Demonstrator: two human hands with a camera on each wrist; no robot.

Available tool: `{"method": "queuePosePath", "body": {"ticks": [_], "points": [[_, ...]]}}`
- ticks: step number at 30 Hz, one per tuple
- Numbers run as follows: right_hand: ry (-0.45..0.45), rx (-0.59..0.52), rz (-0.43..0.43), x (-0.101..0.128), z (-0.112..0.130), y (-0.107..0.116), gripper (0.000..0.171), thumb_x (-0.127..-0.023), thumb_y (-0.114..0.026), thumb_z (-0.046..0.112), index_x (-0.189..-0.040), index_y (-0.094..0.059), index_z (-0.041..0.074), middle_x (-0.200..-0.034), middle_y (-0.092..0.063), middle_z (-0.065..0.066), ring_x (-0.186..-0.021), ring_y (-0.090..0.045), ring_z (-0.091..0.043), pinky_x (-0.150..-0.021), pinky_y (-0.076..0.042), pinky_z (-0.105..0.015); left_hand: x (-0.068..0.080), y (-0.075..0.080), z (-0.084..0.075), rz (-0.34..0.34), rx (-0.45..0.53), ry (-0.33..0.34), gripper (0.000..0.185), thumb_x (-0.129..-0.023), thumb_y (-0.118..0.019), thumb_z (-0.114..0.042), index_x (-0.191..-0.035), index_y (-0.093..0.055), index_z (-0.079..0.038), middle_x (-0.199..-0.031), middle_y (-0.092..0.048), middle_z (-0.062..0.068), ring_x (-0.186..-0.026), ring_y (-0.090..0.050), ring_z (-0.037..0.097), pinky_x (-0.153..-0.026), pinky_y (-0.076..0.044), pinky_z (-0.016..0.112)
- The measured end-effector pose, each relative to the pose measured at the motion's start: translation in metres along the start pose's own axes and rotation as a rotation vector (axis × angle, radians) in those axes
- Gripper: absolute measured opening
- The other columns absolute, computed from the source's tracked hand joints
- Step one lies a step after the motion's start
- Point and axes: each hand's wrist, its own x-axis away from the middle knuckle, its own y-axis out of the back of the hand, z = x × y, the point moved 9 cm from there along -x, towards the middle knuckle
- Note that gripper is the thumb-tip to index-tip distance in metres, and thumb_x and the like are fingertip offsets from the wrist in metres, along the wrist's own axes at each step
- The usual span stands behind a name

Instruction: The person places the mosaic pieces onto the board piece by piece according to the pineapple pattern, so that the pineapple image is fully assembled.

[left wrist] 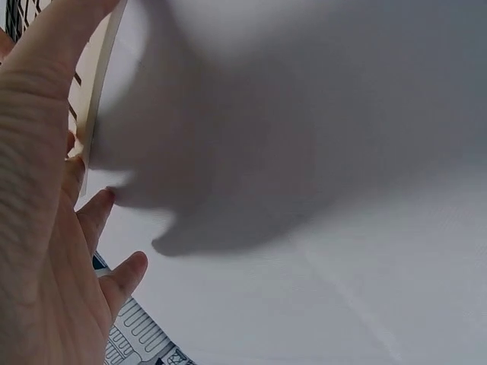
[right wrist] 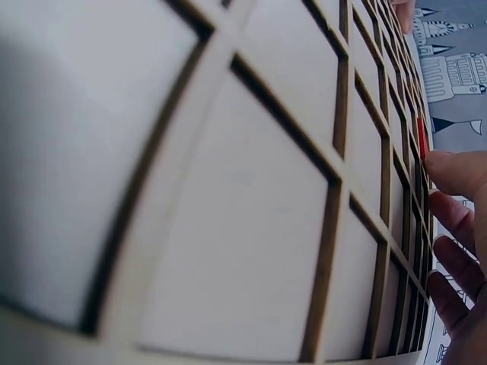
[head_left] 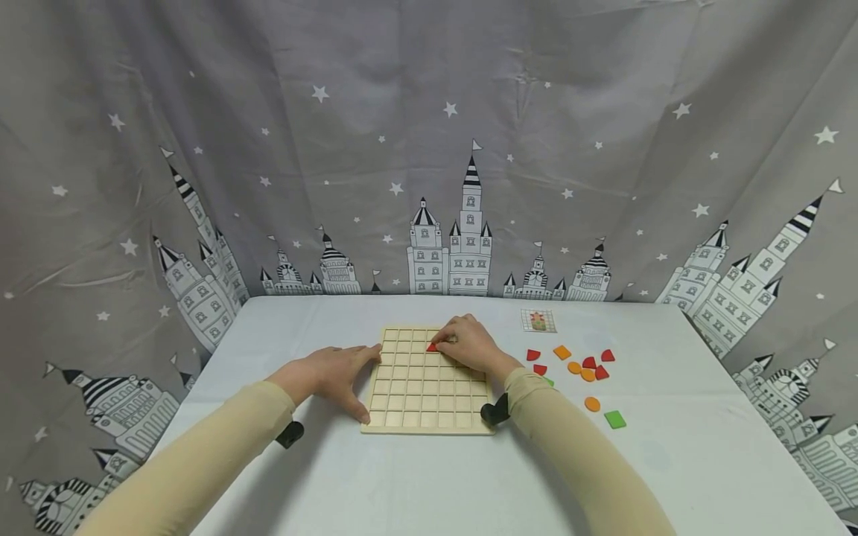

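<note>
Red piece [head_left: 432, 347]: lies in a cell near the far edge of the wooden grid board [head_left: 418, 398], under fingertips.
Right hand [head_left: 469, 346]: fingers curled, tips pressing the red piece; a pinch cannot be confirmed.
Left hand [head_left: 335, 372]: flat, fingers straight, resting against the board's left edge.
Loose shapes [head_left: 586, 366]: red, orange, green, right of board.
Pattern card [head_left: 539, 321]: beyond them.

Grid board [head_left: 429, 387] mid-table, loose pieces [head_left: 585, 368] to its right.
</note>
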Motion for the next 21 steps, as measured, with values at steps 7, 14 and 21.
{"method": "queuePosePath", "body": {"ticks": [7,14,21], "points": [[-0.004,-0.014,-0.001,0.0003,0.0024,0.0001,0.013,-0.096,-0.072,0.026,-0.106,-0.081,0.023,-0.107,-0.067,0.006,-0.102,-0.051,-0.017,-0.089,-0.046,-0.035,0.0033,-0.0018,0.0002,-0.008,0.059,-0.017,0.128,-0.065,-0.089,-0.065,-0.158,-0.028,-0.003,-0.155,-0.046,0.009,-0.143,-0.043,0.029,-0.111,-0.043,0.052],[-0.007,-0.018,-0.005,0.0008,0.0022,0.0005,0.014,-0.096,-0.073,0.026,-0.106,-0.081,0.020,-0.107,-0.067,0.005,-0.102,-0.051,-0.018,-0.090,-0.046,-0.036,0.0037,-0.0006,0.0010,-0.008,0.069,-0.013,0.126,-0.064,-0.089,-0.067,-0.158,-0.030,-0.006,-0.157,-0.044,0.009,-0.144,-0.042,0.029,-0.112,-0.042,0.051],[-0.016,-0.043,-0.003,0.0035,0.0017,0.0015,0.016,-0.096,-0.073,0.027,-0.108,-0.080,0.020,-0.110,-0.068,0.005,-0.106,-0.052,-0.019,-0.093,-0.046,-0.037,0.0034,-0.0024,0.0019,-0.004,0.082,-0.009,0.125,-0.064,-0.089,-0.066,-0.158,-0.031,-0.008,-0.159,-0.041,0.011,-0.145,-0.040,0.030,-0.113,-0.041,0.052]]}}
